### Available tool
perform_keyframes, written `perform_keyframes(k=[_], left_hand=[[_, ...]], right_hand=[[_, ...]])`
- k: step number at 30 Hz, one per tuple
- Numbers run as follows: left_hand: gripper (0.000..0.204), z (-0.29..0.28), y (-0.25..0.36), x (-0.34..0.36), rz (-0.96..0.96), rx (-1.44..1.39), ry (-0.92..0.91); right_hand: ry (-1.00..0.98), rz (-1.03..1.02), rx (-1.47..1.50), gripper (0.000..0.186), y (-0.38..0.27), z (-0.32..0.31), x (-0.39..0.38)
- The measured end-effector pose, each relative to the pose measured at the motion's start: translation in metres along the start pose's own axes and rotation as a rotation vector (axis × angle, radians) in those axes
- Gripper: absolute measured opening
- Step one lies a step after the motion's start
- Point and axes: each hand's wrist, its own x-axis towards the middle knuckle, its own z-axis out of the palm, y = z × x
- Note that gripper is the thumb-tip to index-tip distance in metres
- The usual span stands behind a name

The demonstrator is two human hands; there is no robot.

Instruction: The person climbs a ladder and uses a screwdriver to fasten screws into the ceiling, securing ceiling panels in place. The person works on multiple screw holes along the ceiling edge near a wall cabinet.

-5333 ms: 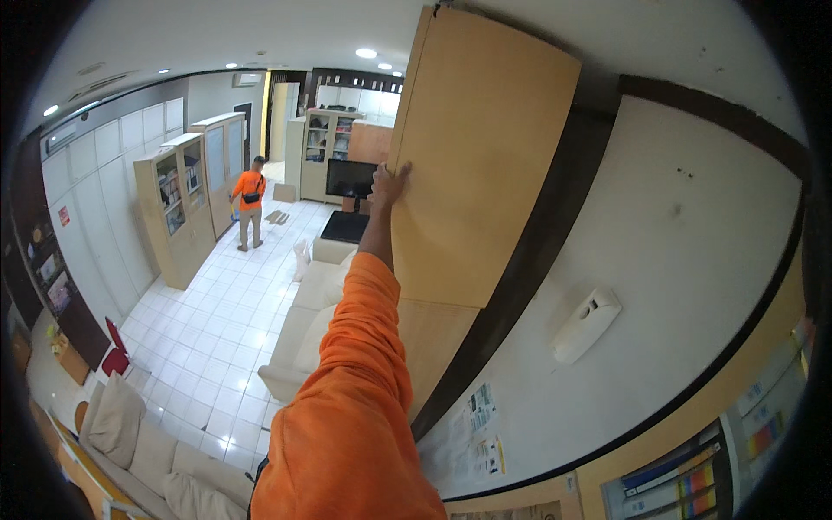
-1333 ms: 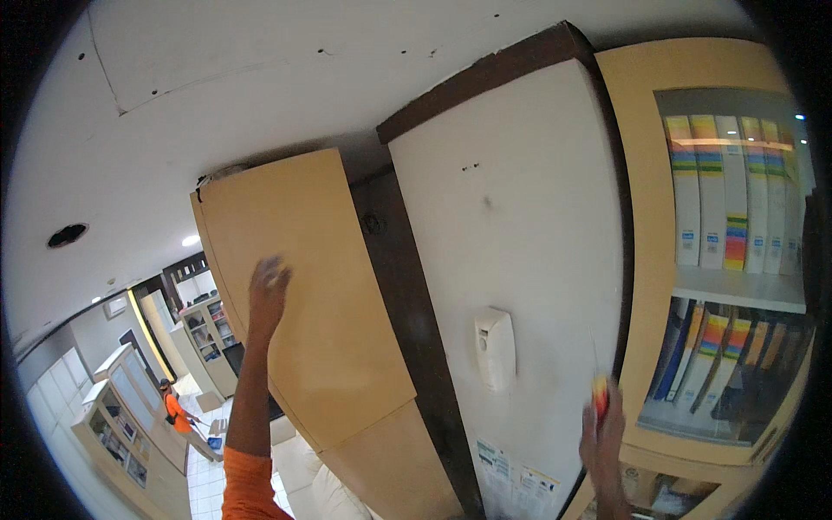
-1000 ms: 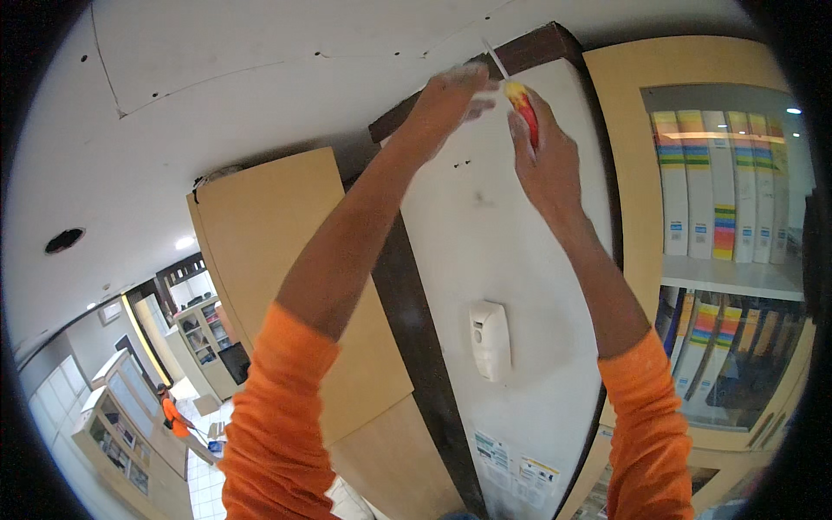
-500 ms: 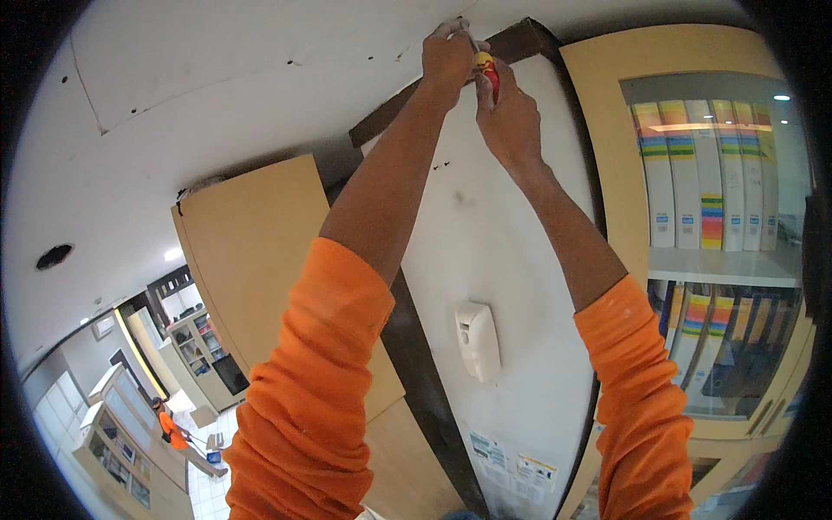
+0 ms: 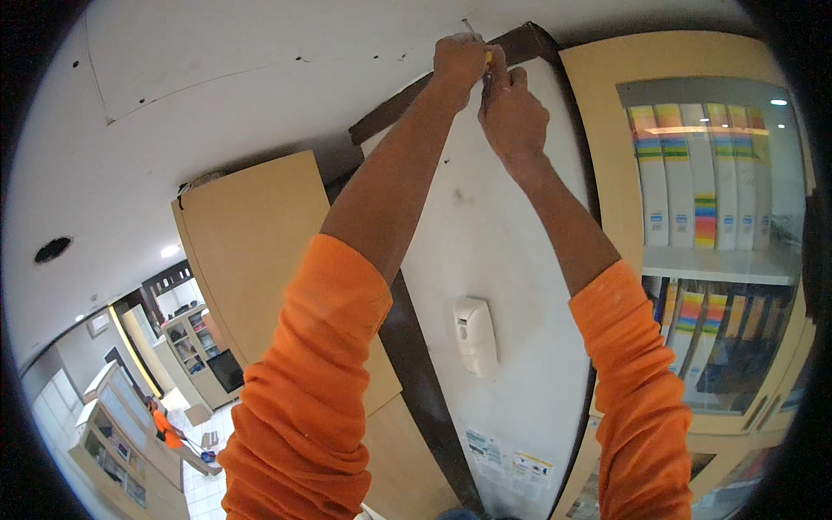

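Note:
Overhead, both my arms reach up in orange sleeves to the white ceiling [image 5: 217, 113], just in front of a dark brown trim [image 5: 527, 42]. My left hand [image 5: 459, 62] is closed around the thin shaft of a screwdriver [image 5: 489, 57], whose upper end meets the ceiling. My right hand [image 5: 513, 113] grips the red-and-yellow handle just below, which is mostly hidden by my fingers. Beneath them, a white wall panel [image 5: 485, 217] carries a white dispenser [image 5: 475, 336] and some small dark holes.
A tan cabinet [image 5: 247, 234] stands left of the panel; a glass-fronted cabinet [image 5: 589, 78] with binders is at right. A round opening [image 5: 52, 250] is in the ceiling. Down at the far left, a co-worker in orange [image 5: 166, 429] bends with a long-handled tool among cabinets.
My left hand has left the tan cabinet, and my view has turned up and right. Both hands have risen to the ceiling with the screwdriver; over the last half second they shifted slightly.

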Motion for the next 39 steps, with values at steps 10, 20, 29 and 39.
perform_keyframes(k=[10, 20, 29, 39], left_hand=[[0.012, 0.011, 0.001, 0.005, -0.637, -0.969, 0.147], [0.022, -0.017, 0.012, 0.016, -0.520, -0.780, -0.119], [0.028, -0.004, -0.052, 0.031, 0.012, 0.533, -0.316], [0.037, -0.011, -0.022, 0.025, -0.411, -0.509, -0.220]], right_hand=[[0.201, -0.051, 0.147, 0.043, 0.003, 0.019, 0.004], [0.125, -0.020, 0.255, 0.038, 0.020, 0.033, 0.026], [-0.367, 0.414, 1.321, 0.035, 0.005, 0.020, 0.023], [-0.627, 0.478, 1.594, 0.034, 0.027, -0.005, 0.034]])
